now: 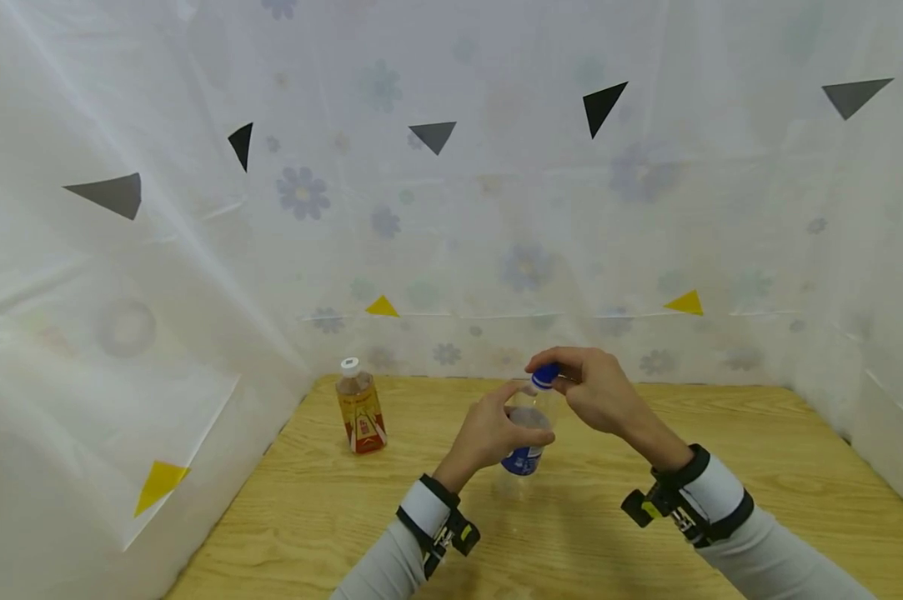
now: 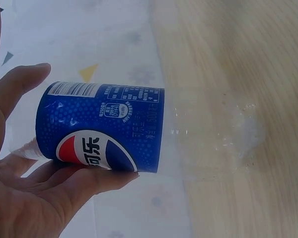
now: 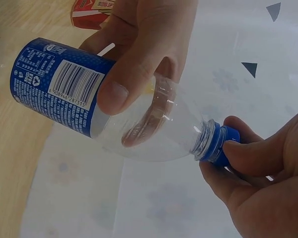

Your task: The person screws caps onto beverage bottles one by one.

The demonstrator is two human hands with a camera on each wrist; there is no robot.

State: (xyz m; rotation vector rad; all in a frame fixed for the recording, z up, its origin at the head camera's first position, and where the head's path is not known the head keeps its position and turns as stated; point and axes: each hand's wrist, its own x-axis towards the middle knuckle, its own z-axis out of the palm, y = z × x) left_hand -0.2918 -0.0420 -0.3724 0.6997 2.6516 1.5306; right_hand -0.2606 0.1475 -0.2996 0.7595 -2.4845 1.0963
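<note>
A clear plastic cola bottle [image 1: 522, 461] with a blue label [image 2: 102, 111] is upright in front of me, tilted slightly. My left hand [image 1: 489, 432] grips it around the upper body, thumb on one side and fingers on the other. At the bottle's neck, my right hand [image 1: 599, 393] pinches the blue cap [image 3: 232, 135] between thumb and fingers. In the right wrist view the cap sits on the neck, with a blue ring just below it. Whether the bottle's base touches the table I cannot tell.
A second bottle [image 1: 361, 414], with a white cap and a yellow and red label, stands on the wooden table [image 1: 286, 517] to the left. White sheeting [image 1: 481, 217] with flower prints and stuck-on triangles encloses the table at the back and sides.
</note>
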